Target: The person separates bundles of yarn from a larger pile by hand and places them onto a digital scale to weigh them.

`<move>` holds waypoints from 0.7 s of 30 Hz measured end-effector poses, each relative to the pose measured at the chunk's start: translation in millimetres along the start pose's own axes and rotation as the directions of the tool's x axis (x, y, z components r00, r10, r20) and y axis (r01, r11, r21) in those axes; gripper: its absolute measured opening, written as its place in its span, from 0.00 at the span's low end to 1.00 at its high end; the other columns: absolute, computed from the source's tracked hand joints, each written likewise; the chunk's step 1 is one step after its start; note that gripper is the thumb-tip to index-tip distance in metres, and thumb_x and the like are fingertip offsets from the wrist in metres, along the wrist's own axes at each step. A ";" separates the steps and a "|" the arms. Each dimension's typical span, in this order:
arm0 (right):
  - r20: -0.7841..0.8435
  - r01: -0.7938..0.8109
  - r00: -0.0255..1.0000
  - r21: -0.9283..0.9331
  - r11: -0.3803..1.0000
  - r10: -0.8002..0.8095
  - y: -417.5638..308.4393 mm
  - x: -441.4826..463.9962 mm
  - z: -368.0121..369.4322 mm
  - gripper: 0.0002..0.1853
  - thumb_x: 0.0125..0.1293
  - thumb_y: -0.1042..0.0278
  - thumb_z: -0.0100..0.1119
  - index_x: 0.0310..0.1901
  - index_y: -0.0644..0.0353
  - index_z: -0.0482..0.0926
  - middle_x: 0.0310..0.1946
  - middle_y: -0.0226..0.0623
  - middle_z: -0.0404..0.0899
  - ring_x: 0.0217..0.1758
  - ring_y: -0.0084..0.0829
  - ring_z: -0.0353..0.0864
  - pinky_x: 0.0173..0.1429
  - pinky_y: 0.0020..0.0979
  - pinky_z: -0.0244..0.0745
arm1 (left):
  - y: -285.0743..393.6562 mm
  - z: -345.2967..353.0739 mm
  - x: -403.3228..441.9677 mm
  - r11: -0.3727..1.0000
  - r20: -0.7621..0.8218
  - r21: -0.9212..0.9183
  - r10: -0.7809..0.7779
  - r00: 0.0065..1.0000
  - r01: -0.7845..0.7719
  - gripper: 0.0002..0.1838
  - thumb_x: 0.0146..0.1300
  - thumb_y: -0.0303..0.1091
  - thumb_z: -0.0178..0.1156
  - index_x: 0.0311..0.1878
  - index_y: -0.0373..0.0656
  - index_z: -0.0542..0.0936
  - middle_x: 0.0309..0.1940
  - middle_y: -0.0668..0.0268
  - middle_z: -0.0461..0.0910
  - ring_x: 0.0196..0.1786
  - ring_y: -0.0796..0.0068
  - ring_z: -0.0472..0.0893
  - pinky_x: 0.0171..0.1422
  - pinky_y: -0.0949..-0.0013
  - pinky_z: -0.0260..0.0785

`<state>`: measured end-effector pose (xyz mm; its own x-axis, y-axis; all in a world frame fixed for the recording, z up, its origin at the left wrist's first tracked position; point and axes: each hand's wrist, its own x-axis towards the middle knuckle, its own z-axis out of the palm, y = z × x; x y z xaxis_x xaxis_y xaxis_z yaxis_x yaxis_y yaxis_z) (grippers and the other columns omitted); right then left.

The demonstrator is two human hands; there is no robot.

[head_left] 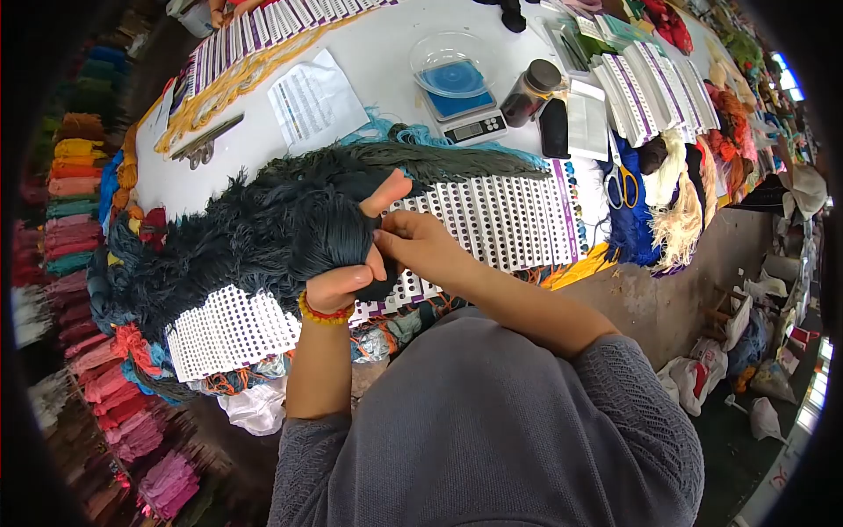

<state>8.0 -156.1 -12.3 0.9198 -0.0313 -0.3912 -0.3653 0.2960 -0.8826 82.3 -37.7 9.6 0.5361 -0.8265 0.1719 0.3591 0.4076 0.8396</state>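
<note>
A thick bundle of dark teal thread [325, 230] is gripped in my left hand [338, 285], which has a red and yellow beaded bracelet at its wrist. My right hand [421, 241] meets the bundle's right side, fingertips pinched together near my left fingers; whatever they pinch is too small to make out. More dark thread [219, 241] spreads leftward over the table. Beneath and beside the hands lie white cards with rows of punched holes [492, 220]. Dark green strands [439, 164] stretch along the cards' upper edge.
Beyond the thread are a digital scale [475, 129] with a clear bowl, a dark jar [532, 92], a printed sheet [316, 101] and scissors [622, 180]. Stacked cards [654, 92] and colored skeins line the right side. Another person's hand [217, 13] shows at the top left.
</note>
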 end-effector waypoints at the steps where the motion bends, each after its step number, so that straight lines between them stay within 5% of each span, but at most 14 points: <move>1: -0.018 0.009 1.000 -0.048 0.999 -0.010 2.5 1.4 0.2 0.10 0.61 0.65 0.55 0.35 0.65 0.74 0.22 0.26 0.72 0.21 0.13 0.66 0.24 0.18 0.60 | -2.1 -0.9 -0.2 1.000 -0.002 0.008 -0.015 1.000 0.015 0.11 0.40 0.40 0.57 0.16 0.42 0.78 0.64 0.44 0.52 0.71 0.53 0.41 0.71 0.60 0.26; 7: 0.008 0.022 1.000 -0.212 0.977 -0.021 -2.2 -1.8 -11.6 0.10 0.58 0.69 0.59 0.24 0.63 0.71 0.16 0.22 0.66 0.20 0.12 0.61 0.23 0.19 0.55 | -18.7 -16.0 -4.7 0.961 0.034 -0.272 0.065 0.997 -0.054 0.10 0.43 0.40 0.53 0.14 0.47 0.74 0.62 0.53 0.61 0.69 0.51 0.48 0.72 0.53 0.28; 9: -0.006 0.016 1.000 -0.235 0.972 -0.018 -2.0 -0.2 -12.2 0.10 0.58 0.69 0.58 0.24 0.63 0.71 0.15 0.21 0.65 0.20 0.11 0.61 0.22 0.19 0.55 | -25.4 -18.1 -8.7 0.810 -0.061 -0.580 0.067 0.996 -0.090 0.10 0.44 0.37 0.50 0.16 0.41 0.72 0.60 0.46 0.62 0.68 0.49 0.52 0.66 0.53 0.49; 12: -0.033 0.030 0.999 -0.264 0.964 -0.040 1.8 2.4 -12.4 0.09 0.54 0.70 0.60 0.24 0.63 0.71 0.19 0.27 0.70 0.20 0.16 0.65 0.23 0.21 0.58 | -27.8 -23.6 -5.5 0.781 -0.034 -0.614 0.114 0.993 -0.111 0.09 0.48 0.36 0.48 0.20 0.42 0.71 0.58 0.51 0.66 0.65 0.50 0.58 0.65 0.47 0.51; 13: -0.097 0.303 0.912 -0.493 0.816 -0.398 2.1 3.0 -12.9 0.08 0.52 0.71 0.61 0.24 0.63 0.71 0.24 0.30 0.72 0.22 0.21 0.68 0.24 0.23 0.61 | -27.2 -24.1 -5.2 0.740 -0.041 -0.662 0.119 0.992 -0.116 0.09 0.49 0.36 0.47 0.21 0.42 0.70 0.57 0.51 0.67 0.64 0.51 0.61 0.65 0.46 0.52; 14: -0.065 0.475 0.704 -0.697 0.537 -0.707 2.3 3.8 -13.7 0.08 0.49 0.72 0.61 0.25 0.62 0.71 0.29 0.34 0.74 0.23 0.26 0.70 0.25 0.25 0.63 | -25.6 -27.8 -7.8 0.741 -0.044 -0.661 0.119 0.992 -0.118 0.09 0.49 0.36 0.47 0.21 0.42 0.70 0.57 0.51 0.67 0.64 0.51 0.61 0.65 0.46 0.52; 17: -0.049 0.584 0.557 -0.686 0.434 -0.829 -0.7 15.8 -30.5 0.07 0.44 0.77 0.58 0.24 0.61 0.70 0.39 0.40 0.74 0.26 0.28 0.71 0.27 0.26 0.66 | -20.1 -40.8 -19.5 0.762 -0.214 -0.647 -0.178 0.961 -0.003 0.08 0.56 0.34 0.45 0.25 0.42 0.69 0.49 0.55 0.73 0.56 0.56 0.70 0.61 0.41 0.57; 19: -0.242 0.559 0.775 -0.170 0.812 -0.584 -2.6 22.8 -42.1 0.04 0.46 0.81 0.51 0.21 0.61 0.67 0.37 0.41 0.75 0.22 0.21 0.66 0.22 0.20 0.61 | -16.0 -50.3 -25.3 0.674 -0.220 -0.738 -0.264 0.939 0.017 0.07 0.56 0.33 0.47 0.27 0.42 0.69 0.42 0.59 0.74 0.49 0.60 0.73 0.55 0.46 0.65; 20: -0.274 0.458 0.875 0.199 0.866 -0.399 -0.6 29.1 -52.7 0.05 0.48 0.81 0.49 0.21 0.61 0.67 0.36 0.41 0.76 0.20 0.19 0.64 0.20 0.18 0.58 | -13.3 -51.8 -29.8 0.711 -0.343 -0.702 -0.298 0.891 -0.032 0.06 0.56 0.32 0.49 0.27 0.42 0.68 0.32 0.66 0.71 0.37 0.71 0.72 0.43 0.61 0.72; 21: -0.407 0.484 0.811 0.065 0.873 -0.419 -2.4 34.3 -66.4 0.05 0.49 0.77 0.53 0.21 0.59 0.67 0.27 0.38 0.75 0.12 0.19 0.62 0.15 0.21 0.55 | -10.3 -61.7 -34.1 0.654 -0.307 -0.755 -0.283 0.909 -0.052 0.05 0.56 0.32 0.49 0.27 0.43 0.68 0.29 0.69 0.68 0.34 0.75 0.69 0.41 0.67 0.69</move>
<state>30.9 -221.3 -40.9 0.8410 -0.5383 -0.0536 0.1355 0.3055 -0.9425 107.4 10.2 -36.7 0.6203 -0.7469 -0.2394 0.7837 0.6023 0.1517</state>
